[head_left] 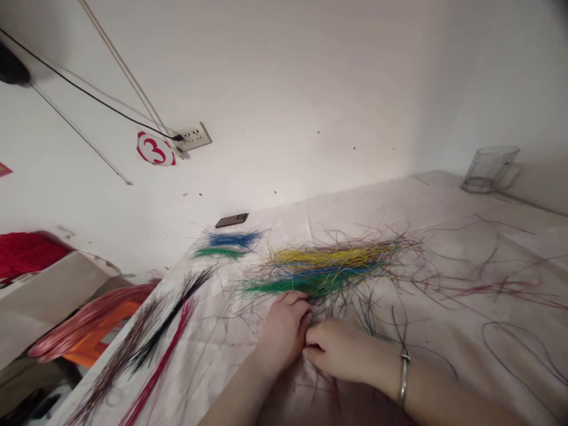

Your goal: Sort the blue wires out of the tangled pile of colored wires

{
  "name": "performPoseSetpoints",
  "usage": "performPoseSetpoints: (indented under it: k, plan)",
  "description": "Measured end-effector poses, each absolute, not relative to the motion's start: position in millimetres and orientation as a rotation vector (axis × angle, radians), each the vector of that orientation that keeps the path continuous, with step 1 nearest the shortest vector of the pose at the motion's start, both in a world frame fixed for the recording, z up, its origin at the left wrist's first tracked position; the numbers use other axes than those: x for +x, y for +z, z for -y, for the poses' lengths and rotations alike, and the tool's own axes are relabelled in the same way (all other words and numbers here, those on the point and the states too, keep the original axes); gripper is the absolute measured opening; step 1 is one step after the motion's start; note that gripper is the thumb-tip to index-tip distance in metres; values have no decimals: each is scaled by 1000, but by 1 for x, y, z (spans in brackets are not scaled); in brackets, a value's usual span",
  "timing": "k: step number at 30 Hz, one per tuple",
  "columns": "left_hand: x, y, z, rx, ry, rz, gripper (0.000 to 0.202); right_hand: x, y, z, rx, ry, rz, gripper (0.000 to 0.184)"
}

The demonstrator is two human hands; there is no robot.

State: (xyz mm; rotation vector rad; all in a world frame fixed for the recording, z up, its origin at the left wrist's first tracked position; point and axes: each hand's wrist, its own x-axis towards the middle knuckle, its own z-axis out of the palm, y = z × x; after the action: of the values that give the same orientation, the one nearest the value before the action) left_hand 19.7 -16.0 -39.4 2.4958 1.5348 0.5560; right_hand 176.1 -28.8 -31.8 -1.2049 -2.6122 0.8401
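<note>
My left hand (286, 328) rests on the cloth-covered table at the near edge of a loose pile of thin wires, its fingers bent inward. Close against it, my right hand (335, 349) has its thumb and fingers pinched together; a metal bangle (403, 378) circles that wrist. Whatever lies between the fingers of either hand is too small or hidden to make out. Just beyond my fingers are green wires (306, 285), with blue wires (355, 270) and yellow wires (328, 255) behind them. Loose dark strands (366, 307) straggle to the right of my hands.
Left on the table lie black wires (171, 319), red wires (166, 361) and brown wires (119, 355). Short blue wires (235, 239) and a phone (231, 220) are near the wall. A glass mug (488, 170) stands far right. Copper-coloured wire (97, 313) hangs beyond the left edge.
</note>
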Motion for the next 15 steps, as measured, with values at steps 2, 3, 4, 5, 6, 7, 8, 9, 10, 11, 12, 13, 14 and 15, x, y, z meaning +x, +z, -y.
performPoseSetpoints:
  k: [2,3,4,5,6,7,8,9,10,11,12,13,14,15]
  plan:
    - [18,-38,16,2491,579,-1443,14,176,-32,28,-1192,853,2612,27]
    - [16,-37,17,2488,585,-1398,14,176,-33,28,-1192,852,2606,26]
    - [15,-36,17,2482,592,-1360,13,177,-34,28,-1191,851,2600,25]
    - [14,-35,17,2468,600,-1331,13,177,-34,28,-1181,851,2593,24]
    - [13,-33,18,2444,608,-1307,13,177,-35,28,-1170,855,2587,24]
    - [12,-31,18,2411,619,-1288,13,177,-36,28,-1165,861,2583,24]
    - [11,-30,20,2372,628,-1269,14,178,-36,28,-1169,867,2582,24]
    - [11,-27,21,2335,635,-1250,15,178,-36,27,-1178,876,2582,25]
    - [10,-25,23,2306,640,-1230,17,178,-36,27,-1191,888,2582,25]
    - [10,-22,25,2288,645,-1210,18,178,-36,27,-1206,904,2581,25]
    - [10,-20,28,2282,655,-1189,18,178,-35,27,-1224,926,2576,26]
    - [11,-16,30,2284,671,-1166,19,178,-35,26,-1237,951,2570,26]
    - [11,-13,33,2290,697,-1141,21,178,-36,26,-1241,980,2561,27]
    - [12,-10,36,2298,732,-1115,22,178,-36,25,-1239,1011,2551,27]
